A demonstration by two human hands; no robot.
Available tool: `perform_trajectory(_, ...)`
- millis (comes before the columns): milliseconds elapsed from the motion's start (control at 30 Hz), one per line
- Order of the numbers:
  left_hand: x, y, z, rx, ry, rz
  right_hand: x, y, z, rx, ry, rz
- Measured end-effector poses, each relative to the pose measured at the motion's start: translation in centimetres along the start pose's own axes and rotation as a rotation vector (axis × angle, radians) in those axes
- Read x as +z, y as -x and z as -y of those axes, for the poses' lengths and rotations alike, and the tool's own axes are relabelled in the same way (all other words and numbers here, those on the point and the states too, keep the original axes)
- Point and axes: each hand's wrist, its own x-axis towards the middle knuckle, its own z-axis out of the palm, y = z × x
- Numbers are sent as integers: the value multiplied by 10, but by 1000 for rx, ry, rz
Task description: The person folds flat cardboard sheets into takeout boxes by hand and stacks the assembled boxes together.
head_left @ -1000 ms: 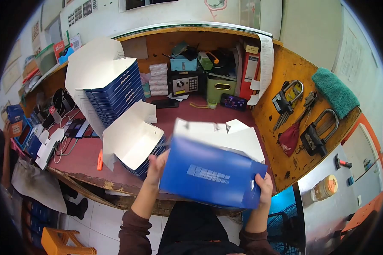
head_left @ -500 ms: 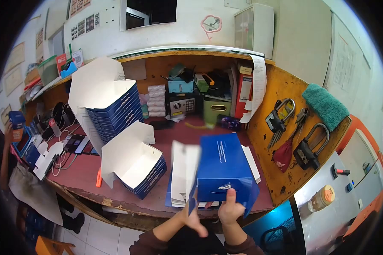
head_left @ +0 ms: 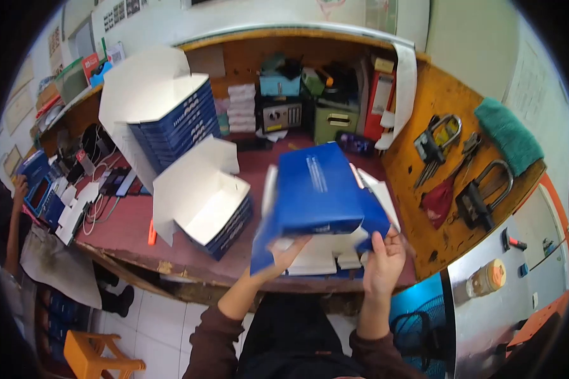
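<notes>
A partly folded blue cardboard box is tilted above the desk between my two hands, its blue outer face up and its edges blurred by motion. At its near left corner, my left hand grips the box from below, its fingers partly hidden by a flap. My right hand pinches the flap at the near right corner between thumb and fingers. Underneath lie flat cardboard blanks, white side up. Just to the left stands a folded box with its white lid raised. Behind it rises a tall stack of nested boxes.
An orange marker and phones with cables are on the left. A green bin and small safe stand at the back. Padlocks hang on the right panel. Another person's hand shows far left.
The box has tipped, so its near end panel now faces lower. My right hand has moved right and up onto the corner flap. My view has dipped downward.
</notes>
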Motion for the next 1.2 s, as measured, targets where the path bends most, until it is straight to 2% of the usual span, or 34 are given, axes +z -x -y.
perform_trajectory(33, 7, 2, 1, 97, 79, -41, -14, 5, -19, -126, 258, 6)
perform_trajectory(67, 16, 5, 2, 203, 160, -85, -10, 17, -35, -254, 320, -98)
perform_trajectory(100, 28, 11, -2, 185, 165, -79, 0, 25, -49, -296, 212, -147)
perform_trajectory(133, 41, 13, -9, 169, 382, -111, 16, 25, -56, -356, 95, -189)
perform_trajectory(167, 48, 12, -13, 163, 599, -141, 21, 27, -56, -181, -120, -155)
perform_trajectory(200, 49, 9, -11, 185, 599, -141, 26, 28, -53, -7, -337, -108)
perform_trajectory(233, 49, 6, -7, 215, 477, -156, 35, 29, -40, 218, -458, -55)
perform_trajectory(267, 48, 6, -2, 233, 352, -173, 32, 26, -43, 215, -466, -43)
perform_trajectory(300, 44, 10, 2, 7, 497, -136, 25, 23, -48, 375, -598, 86)
perform_trajectory(333, 37, 8, 3, 5, 492, -142, 24, 22, -48, 540, -725, 211)
perform_trajectory(367, 30, 4, 4, -36, 488, -61, 25, 20, -47, 531, -551, 106)
perform_trajectory(400, 26, 5, 5, -81, 488, 22, 21, 16, -46, 493, -557, 72)
perform_trajectory(433, 25, 1, 7, -266, 733, 0, 14, 15, -48, 417, -562, 101)
perform_trajectory(467, 23, 1, 5, -265, 737, -2, 11, 13, -49, 336, -567, 136)
perform_trajectory(500, 18, 3, 2, -429, 1250, -86, 11, 14, -51, 333, -567, 137)
perform_trajectory(533, 12, 3, -4, -595, 1758, -175, 22, 17, -46, 244, -412, 7)
perform_trajectory(567, 8, 3, 0, -553, 1805, -85, 28, 20, -44, 157, -255, -121)
perform_trajectory(600, 11, 7, 8, -551, 1805, -86, 28, 21, -46, 158, -255, -119)
perform_trajectory(667, 18, 15, 7, -404, 679, -201, 30, 25, -47, 2, -78, -64)
perform_trajectory(700, 21, 21, 5, -332, 432, -273, 30, 25, -42, 17, -198, 78)
perform_trajectory(733, 26, 21, 4, -330, 429, -281, 32, 29, -45, 20, -202, 84)
perform_trajectory(833, 36, 22, -3, -397, 772, -477, 36, 49, -71, 399, -411, 170)
perform_trajectory(867, 32, 21, -5, -393, 770, -481, 36, 50, -73, 399, -414, 175)
perform_trajectory(933, 21, 21, -7, -494, 736, -296, 39, 47, -67, 277, -282, 89)
perform_trajectory(967, 9, 26, -7, -549, 588, -55, 46, 41, -46, 287, -290, 119)
perform_trajectory(1000, -1, 29, -11, -545, 589, -61, 43, 31, -50, 198, -160, 115)
perform_trajectory(1067, -20, 35, -33, 59, -391, -107, 44, 16, -38, 127, 107, 233)
perform_trajectory(1100, -32, 32, -44, 82, -602, -132, 38, 10, -47, 125, 266, 359)
perform_trajectory(1133, -33, 26, -43, 73, -609, -140, 32, 3, -57, 123, 423, 489)
perform_trajectory(1200, -33, 16, -30, -52, -293, -180, 50, 2, -46, -48, 567, 759)
